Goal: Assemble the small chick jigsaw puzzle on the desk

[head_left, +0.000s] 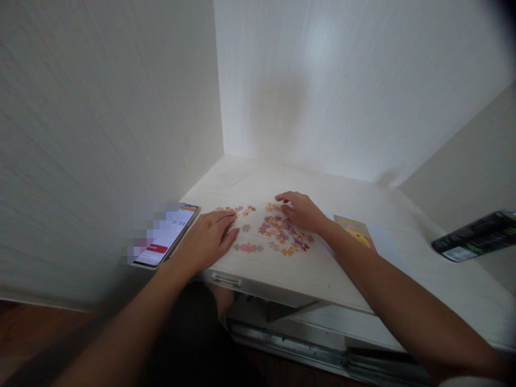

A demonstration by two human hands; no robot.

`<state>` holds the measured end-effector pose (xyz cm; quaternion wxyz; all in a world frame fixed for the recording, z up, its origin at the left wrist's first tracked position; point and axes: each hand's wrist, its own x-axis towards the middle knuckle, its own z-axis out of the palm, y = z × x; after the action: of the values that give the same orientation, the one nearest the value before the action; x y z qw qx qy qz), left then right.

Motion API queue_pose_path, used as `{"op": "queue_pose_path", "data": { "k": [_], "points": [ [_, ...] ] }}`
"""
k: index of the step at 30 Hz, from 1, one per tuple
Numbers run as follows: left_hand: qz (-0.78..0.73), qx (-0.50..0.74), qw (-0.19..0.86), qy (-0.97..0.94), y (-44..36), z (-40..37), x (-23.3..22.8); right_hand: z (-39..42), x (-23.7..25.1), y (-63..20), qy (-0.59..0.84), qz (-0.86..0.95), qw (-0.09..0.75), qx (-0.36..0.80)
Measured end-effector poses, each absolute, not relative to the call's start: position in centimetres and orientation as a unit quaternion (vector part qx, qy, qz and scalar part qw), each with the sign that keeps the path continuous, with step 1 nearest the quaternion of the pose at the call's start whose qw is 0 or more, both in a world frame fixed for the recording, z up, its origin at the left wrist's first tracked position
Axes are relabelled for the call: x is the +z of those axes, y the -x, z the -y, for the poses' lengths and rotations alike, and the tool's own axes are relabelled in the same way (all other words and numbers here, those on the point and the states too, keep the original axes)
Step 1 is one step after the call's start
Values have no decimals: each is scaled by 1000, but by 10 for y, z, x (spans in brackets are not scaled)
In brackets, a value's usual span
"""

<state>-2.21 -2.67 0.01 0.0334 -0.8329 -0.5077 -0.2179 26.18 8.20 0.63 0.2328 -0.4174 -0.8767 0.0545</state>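
Small colourful jigsaw pieces point(282, 232) lie scattered on a whitish desk point(346, 269) set in a wall corner. My left hand point(209, 236) rests flat, palm down, at the left edge of the scatter, its fingertips by a few loose pieces point(245, 209). My right hand point(302, 210) lies over the far side of the main pile, fingers curled and touching pieces; I cannot tell whether it grips one.
A phone point(167, 236) with a lit screen lies at the desk's left edge beside my left hand. A picture card point(355, 230) lies under my right forearm. A dark box point(478, 236) juts in at the right. A drawer handle point(226, 279) sits below the front edge.
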Motion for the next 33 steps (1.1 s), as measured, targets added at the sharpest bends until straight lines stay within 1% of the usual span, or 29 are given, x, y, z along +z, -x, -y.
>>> {"op": "queue_pose_path", "data": {
  "k": [6,13,21,33],
  "points": [
    [518,-207,25,830,21,27,0,-96,2,-272,425,864,238,125],
    [521,-208,16,827,19,29,2,-98,0,-273,398,889,200,106],
    [521,-203,18,829,21,29,-2,-103,-4,-279,413,866,220,177],
    [519,-205,20,830,21,28,-1,-102,-2,-278,420,864,201,193]
  ]
}}
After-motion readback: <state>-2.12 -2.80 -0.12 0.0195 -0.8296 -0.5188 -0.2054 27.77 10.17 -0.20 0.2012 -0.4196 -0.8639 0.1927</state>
